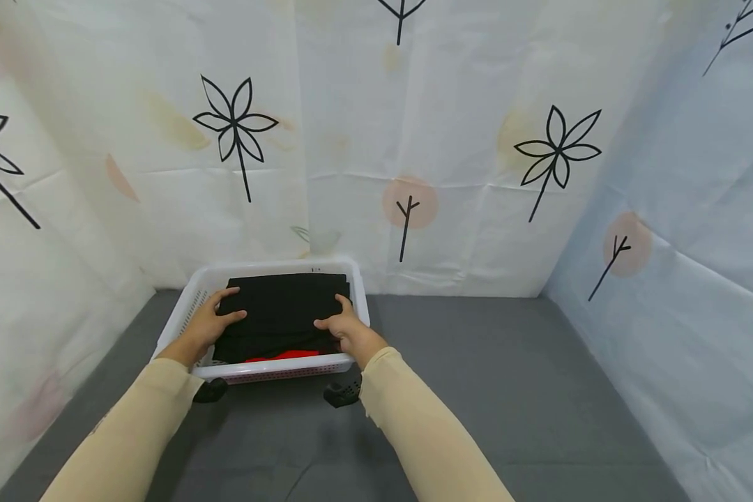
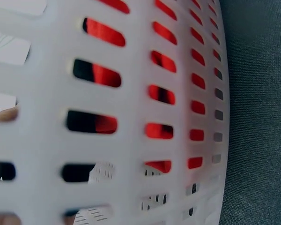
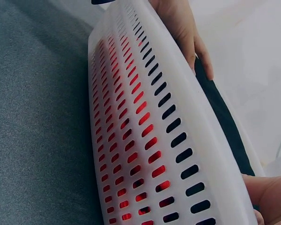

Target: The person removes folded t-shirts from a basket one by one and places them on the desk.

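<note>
A folded black cloth (image 1: 282, 307) lies in a white plastic basket (image 1: 359, 307), above a red cloth (image 1: 291, 354) that shows along the near side. My left hand (image 1: 206, 328) rests at the black cloth's left edge, thumb and forefinger spread over it. At the right edge, my right hand (image 1: 349, 331) touches the cloth with its thumb and forefinger extended; its other fingers are mostly hidden. Through the slotted basket wall (image 2: 136, 93), red and black fabric shows in the left wrist view. The right wrist view catches the left hand (image 3: 180, 28) with fingers reaching down over the rim.
The basket stands on a grey cloth-covered table (image 1: 477, 376), near the back left. White patterned curtain walls (image 1: 452, 125) enclose the table at the back and both sides. Black wrist devices (image 1: 341, 394) hang under the forearms, just in front of the basket.
</note>
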Motion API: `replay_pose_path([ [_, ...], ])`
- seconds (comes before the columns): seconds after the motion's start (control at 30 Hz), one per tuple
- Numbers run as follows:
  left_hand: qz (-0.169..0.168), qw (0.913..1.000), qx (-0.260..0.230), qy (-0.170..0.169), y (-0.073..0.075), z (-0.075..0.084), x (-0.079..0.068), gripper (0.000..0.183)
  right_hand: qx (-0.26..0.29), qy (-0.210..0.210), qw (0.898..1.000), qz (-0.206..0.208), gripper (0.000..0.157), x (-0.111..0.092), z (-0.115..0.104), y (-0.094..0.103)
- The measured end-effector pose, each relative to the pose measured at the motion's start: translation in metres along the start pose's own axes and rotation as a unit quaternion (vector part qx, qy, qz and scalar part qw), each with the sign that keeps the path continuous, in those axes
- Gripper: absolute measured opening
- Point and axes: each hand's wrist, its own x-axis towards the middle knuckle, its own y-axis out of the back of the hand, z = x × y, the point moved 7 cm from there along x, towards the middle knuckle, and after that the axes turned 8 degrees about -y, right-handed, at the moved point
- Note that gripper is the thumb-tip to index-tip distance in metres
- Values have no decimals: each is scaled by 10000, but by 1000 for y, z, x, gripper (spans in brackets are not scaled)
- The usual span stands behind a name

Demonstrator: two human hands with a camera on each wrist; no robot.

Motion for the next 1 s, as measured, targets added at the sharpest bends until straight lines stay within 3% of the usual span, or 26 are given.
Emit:
replay_pose_path([
  [0.27, -77, 9996, -180, 212, -1, -3, -3, 72, 325, -2, 9994, -70, 82, 0, 0, -2],
  [0.6, -95, 9996, -187, 163, -1, -3, -4, 72, -241, 153, 9994, 218, 79, 6, 3, -1],
  [0.83, -61, 9997, -182, 150, 0, 0, -2, 72, -149, -46, 9996, 242, 83, 25, 8, 0],
  [1.0, -60, 9996, -235, 155, 0, -1, -2, 71, -182, -136, 9994, 248, 84, 24, 8, 0],
])
